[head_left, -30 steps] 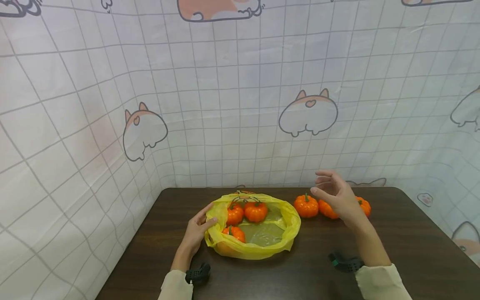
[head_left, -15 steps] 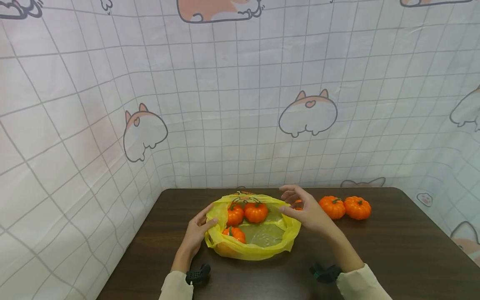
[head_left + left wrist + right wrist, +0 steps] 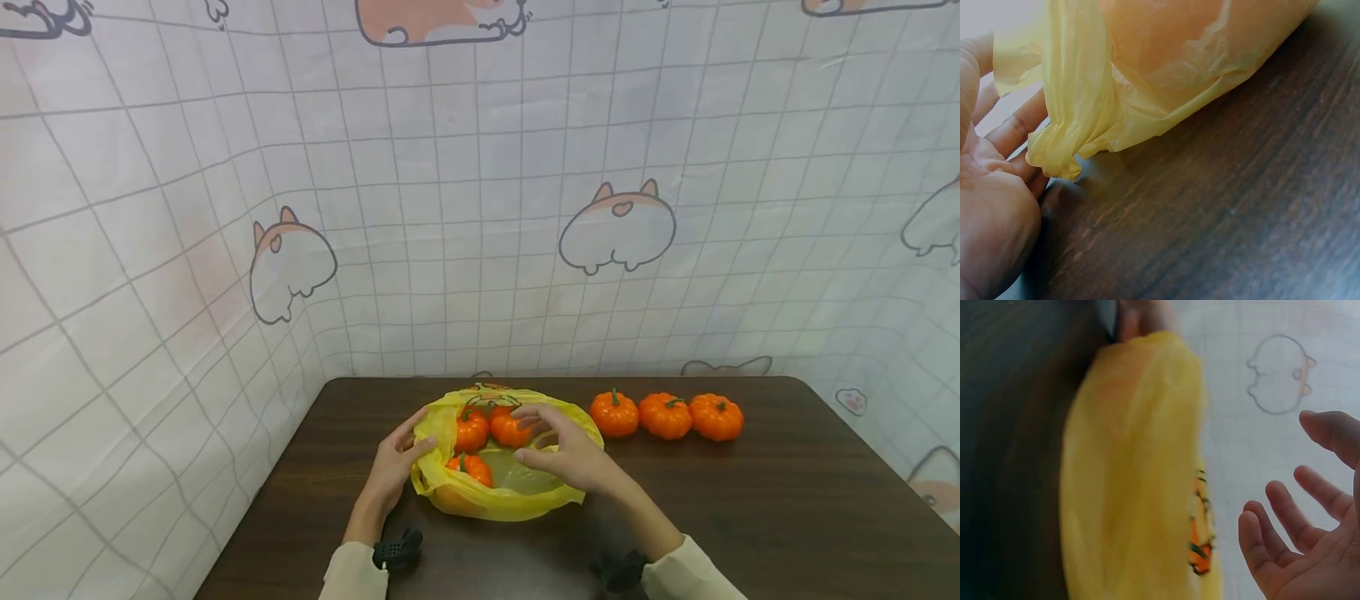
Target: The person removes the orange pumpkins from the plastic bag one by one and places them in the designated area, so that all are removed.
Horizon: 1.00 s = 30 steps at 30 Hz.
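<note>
Loosely curved right hand above bag

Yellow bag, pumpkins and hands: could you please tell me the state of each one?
Yellow bag: open at the top, on the table.
Pumpkins inside: three visible, partly hidden.
Pumpkins outside: three, in a row right of the bag.
Left hand: holding the bag's left edge.
Right hand: holding nothing, over the bag's opening, fingers loosely bent.

White grid-lined cloth (printed with cartoon animals) hangs behind a dark wood-grain table.
</note>
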Tool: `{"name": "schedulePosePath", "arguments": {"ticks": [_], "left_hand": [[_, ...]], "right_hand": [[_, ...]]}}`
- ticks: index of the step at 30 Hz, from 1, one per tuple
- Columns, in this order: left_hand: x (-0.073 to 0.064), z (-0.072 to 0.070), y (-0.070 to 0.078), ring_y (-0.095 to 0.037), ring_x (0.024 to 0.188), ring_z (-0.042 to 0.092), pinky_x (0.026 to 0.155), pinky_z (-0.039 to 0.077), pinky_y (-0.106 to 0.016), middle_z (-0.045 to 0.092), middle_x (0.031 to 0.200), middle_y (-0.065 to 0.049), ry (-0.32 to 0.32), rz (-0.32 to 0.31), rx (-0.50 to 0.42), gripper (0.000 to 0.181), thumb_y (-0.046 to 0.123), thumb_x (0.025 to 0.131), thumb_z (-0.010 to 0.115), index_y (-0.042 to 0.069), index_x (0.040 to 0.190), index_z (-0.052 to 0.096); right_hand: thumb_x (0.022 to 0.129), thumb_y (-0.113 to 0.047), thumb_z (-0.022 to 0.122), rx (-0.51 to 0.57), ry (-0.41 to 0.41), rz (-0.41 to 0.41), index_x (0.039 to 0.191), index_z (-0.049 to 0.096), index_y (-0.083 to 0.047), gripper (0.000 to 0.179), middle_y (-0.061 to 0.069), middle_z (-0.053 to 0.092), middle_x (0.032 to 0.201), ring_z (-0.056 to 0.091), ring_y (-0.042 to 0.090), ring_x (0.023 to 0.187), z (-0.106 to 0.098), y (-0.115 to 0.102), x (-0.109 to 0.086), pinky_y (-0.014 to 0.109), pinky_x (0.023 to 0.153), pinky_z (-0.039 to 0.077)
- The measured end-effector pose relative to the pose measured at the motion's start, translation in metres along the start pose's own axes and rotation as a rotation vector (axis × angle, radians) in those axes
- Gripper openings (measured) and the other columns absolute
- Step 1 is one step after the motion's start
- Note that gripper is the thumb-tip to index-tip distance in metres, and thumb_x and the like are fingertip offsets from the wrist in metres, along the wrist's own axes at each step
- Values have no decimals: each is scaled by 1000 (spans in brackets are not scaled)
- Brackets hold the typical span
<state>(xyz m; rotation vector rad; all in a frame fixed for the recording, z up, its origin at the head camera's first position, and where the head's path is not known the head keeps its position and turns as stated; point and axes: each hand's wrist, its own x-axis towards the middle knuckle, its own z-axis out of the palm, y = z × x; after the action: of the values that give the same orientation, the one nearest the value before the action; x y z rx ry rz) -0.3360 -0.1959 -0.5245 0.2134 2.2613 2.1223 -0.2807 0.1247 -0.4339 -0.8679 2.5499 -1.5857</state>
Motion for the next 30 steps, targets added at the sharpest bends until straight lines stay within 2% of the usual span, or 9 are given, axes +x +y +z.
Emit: {"name": "schedulePosePath", "arguments": {"ticks": [3,8,12,15,21,24,30], "left_hand": [[1,0,0,-29,136,54,107,52,-42,52,154,-11,0,6,0,60,31,97,72,32,152,49],[1,0,-1,-29,137,53,107,52,-41,51,155,-11,-2,5,-8,60,31,97,72,32,152,50],[1,0,-2,-29,136,54,107,52,-41,53,154,-11,-8,0,-18,60,31,97,72,32,152,50],[1,0,-1,-30,141,49,113,47,-47,47,158,-10,-11,7,-11,60,31,97,72,32,152,49],[1,0,-2,-34,153,32,122,30,-59,35,166,-7,1,11,-9,60,31,97,72,31,152,50],[1,0,-1,-35,150,36,121,32,-58,39,163,-9,-5,3,-5,60,32,97,72,33,152,49],[0,1,0,-33,150,37,121,33,-57,38,164,-9,-5,1,3,61,32,97,72,32,153,49]], "right_hand": [[95,-31,75,18,-31,16,139,56,-19,50,12,59,136,56,35,120,9,1,2,49,100,51],[95,-29,75,39,-61,28,140,55,-14,51,15,59,136,57,39,119,22,4,5,45,96,54],[95,-28,74,64,-74,47,139,56,-18,48,11,60,135,58,39,120,31,7,10,43,95,54],[96,-25,74,76,-78,59,139,56,-21,47,12,60,137,58,37,122,36,10,15,43,97,53],[99,-25,70,104,-136,77,144,52,-9,52,20,55,143,59,37,121,45,15,26,44,98,54],[99,-23,69,125,-150,94,145,51,-6,52,21,53,144,59,38,122,47,16,30,45,95,56],[98,-25,70,121,-149,147,146,52,-8,54,18,53,146,57,39,124,51,20,35,46,90,57]]}}
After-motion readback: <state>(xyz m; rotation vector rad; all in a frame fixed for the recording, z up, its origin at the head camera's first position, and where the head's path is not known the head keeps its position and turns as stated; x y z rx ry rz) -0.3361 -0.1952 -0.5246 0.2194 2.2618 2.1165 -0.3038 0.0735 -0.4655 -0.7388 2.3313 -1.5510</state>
